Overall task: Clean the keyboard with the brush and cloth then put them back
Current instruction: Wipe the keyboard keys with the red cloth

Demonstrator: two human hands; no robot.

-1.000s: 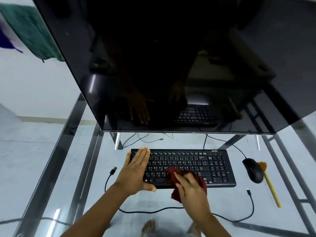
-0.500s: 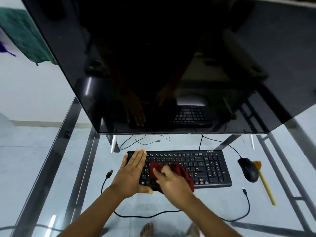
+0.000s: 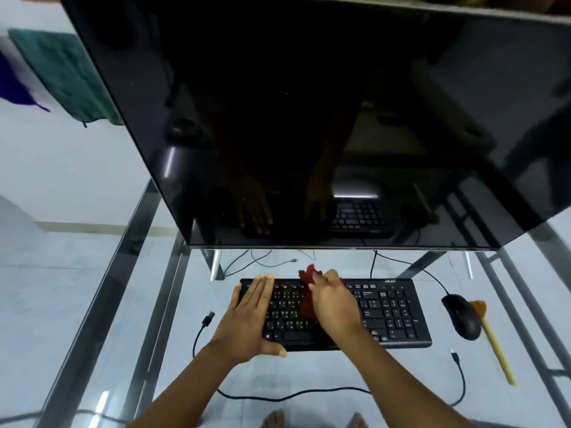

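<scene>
A black keyboard (image 3: pixel 389 316) lies on the glass desk below the monitor. My left hand (image 3: pixel 250 316) rests flat on the keyboard's left end, fingers straight, thumb along the front edge. My right hand (image 3: pixel 333 304) presses a dark red cloth (image 3: pixel 307 301) onto the keys near the keyboard's upper middle; cloth sticks out past the fingers at the far edge. A brush (image 3: pixel 491 338) with a yellow handle and orange-brown bristles lies on the desk to the right of the mouse.
A large black monitor (image 3: pixel 309 118) overhangs the desk. A black mouse (image 3: pixel 462 316) sits right of the keyboard. A loose black USB cable (image 3: pixel 293 395) runs along the front of the glass desk (image 3: pixel 148 304). Bare feet show through the glass.
My right hand has swept the red cloth from the keyboard's front edge leftward and then up to its far edge. My left hand has stayed on the left end.
</scene>
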